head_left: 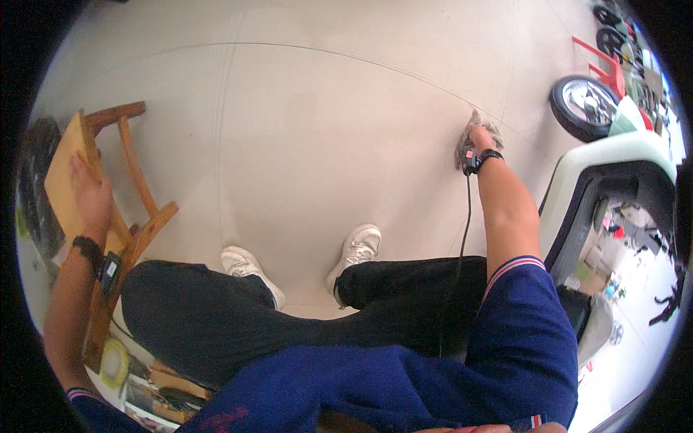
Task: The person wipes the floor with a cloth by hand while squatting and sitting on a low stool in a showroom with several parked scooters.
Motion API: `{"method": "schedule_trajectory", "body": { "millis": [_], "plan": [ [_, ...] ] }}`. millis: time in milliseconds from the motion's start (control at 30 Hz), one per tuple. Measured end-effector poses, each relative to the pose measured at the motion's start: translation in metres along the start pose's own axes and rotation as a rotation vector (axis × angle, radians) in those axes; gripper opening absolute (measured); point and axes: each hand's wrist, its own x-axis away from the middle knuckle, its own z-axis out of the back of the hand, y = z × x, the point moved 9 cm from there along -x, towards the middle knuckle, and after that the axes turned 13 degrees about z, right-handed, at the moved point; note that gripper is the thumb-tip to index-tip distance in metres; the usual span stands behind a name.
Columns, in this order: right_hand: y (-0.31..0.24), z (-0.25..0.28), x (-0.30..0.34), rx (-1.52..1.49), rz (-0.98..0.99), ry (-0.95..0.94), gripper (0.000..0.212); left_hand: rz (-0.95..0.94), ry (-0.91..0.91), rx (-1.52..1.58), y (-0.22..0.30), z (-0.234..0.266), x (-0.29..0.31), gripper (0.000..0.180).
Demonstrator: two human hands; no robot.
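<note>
At the left, my left hand (92,198) is on a wooden stool (61,180), its fingers closed over the edge of the pale yellow seat. The stool's brown legs and crossbar reach toward the right. My right arm stretches out at the far right. My right hand (481,136) grips a crumpled grey-brown rag (462,153) that appears to lie against the floor. Part of the rag sticks out around the fingers. Each wrist wears a black band with a small device, and a thin cable (468,216) runs down from the right one.
Pale tiled floor (303,144) with thin joint lines spreads ahead of my white shoes (359,245). To the right stand a black-tyred wheel (583,105), a red frame (610,68) and a white-and-black vehicle body (577,162). Assorted items (166,382) lie at the lower left.
</note>
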Motion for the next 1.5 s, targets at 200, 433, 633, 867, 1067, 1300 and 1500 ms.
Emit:
{"method": "schedule_trajectory", "body": {
  "millis": [200,433,633,867,1067,1300,1500],
  "plan": [
    [-0.185,-0.066,-0.048,0.289,0.435,-0.186,0.055,0.053,0.005,0.049,0.033,0.013,-0.002,0.084],
    [-0.461,-0.301,0.118,0.809,1.139,-0.319,0.057,0.099,-0.007,0.057,0.024,0.039,0.004,0.083],
    [-0.474,-0.491,0.406,0.697,1.648,-0.698,0.06,0.075,0.013,0.069,0.028,0.051,0.007,0.085],
    [-0.413,-0.541,0.504,0.608,1.786,-0.802,0.055,0.106,-0.001,0.112,0.024,0.041,0.007,0.086],
    [-0.475,-0.465,0.304,0.699,1.585,-0.124,0.058,0.108,0.042,0.129,0.029,0.055,0.005,0.083],
    [-0.389,-0.501,0.462,0.655,1.584,-0.337,0.043,0.158,-0.016,0.128,0.023,0.049,0.011,0.088],
    [-0.197,-0.514,0.64,0.828,1.66,-1.203,0.042,0.168,-0.047,0.115,0.02,0.045,0.007,0.088]
  ]
}}
